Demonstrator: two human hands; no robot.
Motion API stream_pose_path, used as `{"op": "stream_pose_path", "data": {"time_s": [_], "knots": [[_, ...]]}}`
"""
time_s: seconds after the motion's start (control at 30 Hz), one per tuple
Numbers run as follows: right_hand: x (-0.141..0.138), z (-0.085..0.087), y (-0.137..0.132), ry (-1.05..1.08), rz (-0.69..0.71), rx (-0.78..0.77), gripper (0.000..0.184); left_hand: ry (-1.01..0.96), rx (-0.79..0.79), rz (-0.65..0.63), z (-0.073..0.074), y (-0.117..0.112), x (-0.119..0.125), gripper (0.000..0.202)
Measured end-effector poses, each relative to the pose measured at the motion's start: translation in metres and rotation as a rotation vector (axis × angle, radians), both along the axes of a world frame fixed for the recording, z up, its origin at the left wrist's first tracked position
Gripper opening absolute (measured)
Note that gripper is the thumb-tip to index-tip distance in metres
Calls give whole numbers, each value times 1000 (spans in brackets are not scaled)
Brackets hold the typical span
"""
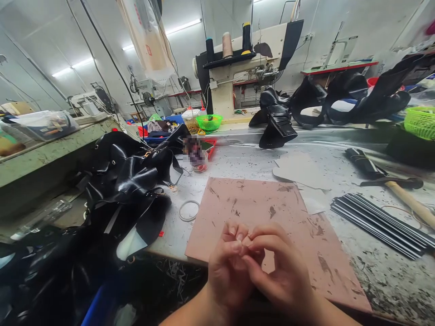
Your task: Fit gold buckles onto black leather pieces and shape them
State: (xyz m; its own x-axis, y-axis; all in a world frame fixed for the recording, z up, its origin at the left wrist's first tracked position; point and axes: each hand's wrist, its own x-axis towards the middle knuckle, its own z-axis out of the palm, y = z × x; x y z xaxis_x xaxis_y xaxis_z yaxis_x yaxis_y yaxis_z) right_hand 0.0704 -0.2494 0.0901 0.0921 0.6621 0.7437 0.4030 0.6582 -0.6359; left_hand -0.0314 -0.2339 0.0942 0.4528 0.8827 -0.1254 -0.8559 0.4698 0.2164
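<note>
My left hand [227, 267] and my right hand [283, 271] meet fingertip to fingertip over the near edge of a pink cutting board [268, 213] on the workbench. The fingers of both are curled and pressed together. Whether something tiny sits between the fingertips cannot be seen. A bundle of thin black strips [380, 222] lies to the right of the board. A white ring [189, 210] lies just left of it.
A heap of black leather pieces [125, 181] fills the left. A hammer [404, 190] lies at the right, black shoe uppers [282, 122] and a sewing machine [244, 63] stand behind. White paper patterns [299, 170] lie beyond the board. Green baskets [421, 121] sit at the back.
</note>
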Motion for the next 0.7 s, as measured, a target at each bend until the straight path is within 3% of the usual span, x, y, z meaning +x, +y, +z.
{"op": "stream_pose_path", "data": {"time_s": [0.7], "knots": [[-2,2,2,70,-3,-29,26,54,-107,-2,3,2,5,30]]}}
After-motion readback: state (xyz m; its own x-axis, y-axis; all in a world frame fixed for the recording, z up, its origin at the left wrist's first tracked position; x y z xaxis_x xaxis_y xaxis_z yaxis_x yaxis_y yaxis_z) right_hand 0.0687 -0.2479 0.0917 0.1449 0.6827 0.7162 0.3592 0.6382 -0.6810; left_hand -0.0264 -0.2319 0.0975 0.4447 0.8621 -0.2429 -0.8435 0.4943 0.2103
